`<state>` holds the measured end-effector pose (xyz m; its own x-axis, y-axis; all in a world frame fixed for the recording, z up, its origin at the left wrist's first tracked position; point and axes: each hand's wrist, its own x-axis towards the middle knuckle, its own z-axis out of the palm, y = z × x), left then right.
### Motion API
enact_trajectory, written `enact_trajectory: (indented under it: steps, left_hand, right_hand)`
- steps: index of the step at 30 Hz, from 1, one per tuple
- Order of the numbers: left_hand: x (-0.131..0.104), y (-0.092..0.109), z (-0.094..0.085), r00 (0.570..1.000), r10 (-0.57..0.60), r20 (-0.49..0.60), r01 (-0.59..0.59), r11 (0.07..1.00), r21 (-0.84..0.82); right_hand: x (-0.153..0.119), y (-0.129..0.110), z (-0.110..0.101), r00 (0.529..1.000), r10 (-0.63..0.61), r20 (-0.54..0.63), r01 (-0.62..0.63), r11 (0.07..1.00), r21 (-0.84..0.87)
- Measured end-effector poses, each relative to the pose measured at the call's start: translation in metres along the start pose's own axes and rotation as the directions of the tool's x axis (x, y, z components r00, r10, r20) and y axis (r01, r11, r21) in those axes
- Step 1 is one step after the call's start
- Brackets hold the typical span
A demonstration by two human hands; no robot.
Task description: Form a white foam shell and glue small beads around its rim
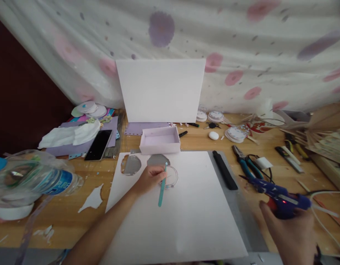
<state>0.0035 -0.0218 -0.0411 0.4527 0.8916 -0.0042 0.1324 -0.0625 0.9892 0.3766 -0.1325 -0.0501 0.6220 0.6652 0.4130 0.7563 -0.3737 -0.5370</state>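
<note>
My left hand (151,178) is closed, its fingers pinching a slim teal stick-like tool (161,193); its exact kind is too small to make out. Just beside those fingers, a round piece with a beaded-looking rim (176,177) is over the white sheet (186,221). Whether the fingers also grip this piece, I cannot tell. On the right, my right hand (291,228) is wrapped round a blue hot glue gun (280,197) with a red light on its side. The nozzle points left, over the table near the pliers.
Behind the sheet stand a lilac box (160,147) and an upright white board (161,90). Pliers (244,163) and a black bar-shaped object (225,170) lie to the right. A phone (98,145) and a water bottle (48,180) are at left. The glue gun's cord (321,221) trails right.
</note>
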Motion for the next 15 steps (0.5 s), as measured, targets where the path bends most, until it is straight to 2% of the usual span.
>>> enact_trajectory:
  steps: [2, 3, 5, 6, 9, 12, 15]
  left_hand:
    - [0.000, -0.003, 0.001, 1.000, -0.006, 0.026, 0.005, 1.000, 0.010]
    - [0.000, -0.004, 0.002, 0.999, -0.009, 0.035, 0.009, 1.000, 0.015]
    - [0.000, -0.007, 0.002, 0.999, -0.014, 0.051, 0.013, 1.000, 0.023]
    - [0.000, -0.009, 0.002, 0.998, -0.016, 0.057, 0.015, 1.000, 0.025]
    - [0.000, -0.012, 0.001, 0.997, -0.003, 0.083, 0.000, 1.000, 0.031]
    - [0.001, -0.014, -0.001, 0.994, 0.022, 0.105, -0.027, 0.999, 0.039]
    - [0.003, -0.013, -0.002, 0.992, 0.007, 0.122, -0.013, 0.999, 0.050]
  right_hand:
    - [0.001, -0.027, 0.002, 0.994, 0.106, -0.004, -0.106, 0.994, 0.023]
    - [0.000, -0.042, 0.007, 0.994, 0.109, 0.014, -0.109, 0.992, 0.065]
    - [-0.005, -0.076, 0.021, 0.987, 0.020, 0.162, -0.064, 0.962, 0.267]
    - [-0.009, -0.093, 0.029, 0.985, -0.031, 0.170, -0.031, 0.935, 0.353]
    - [-0.026, -0.132, 0.057, 0.951, -0.138, 0.278, 0.000, 0.896, 0.444]
    - [-0.043, -0.149, 0.080, 0.922, -0.139, 0.360, -0.044, 0.888, 0.458]
    - [-0.050, -0.146, 0.093, 0.901, -0.138, 0.412, -0.071, 0.889, 0.452]
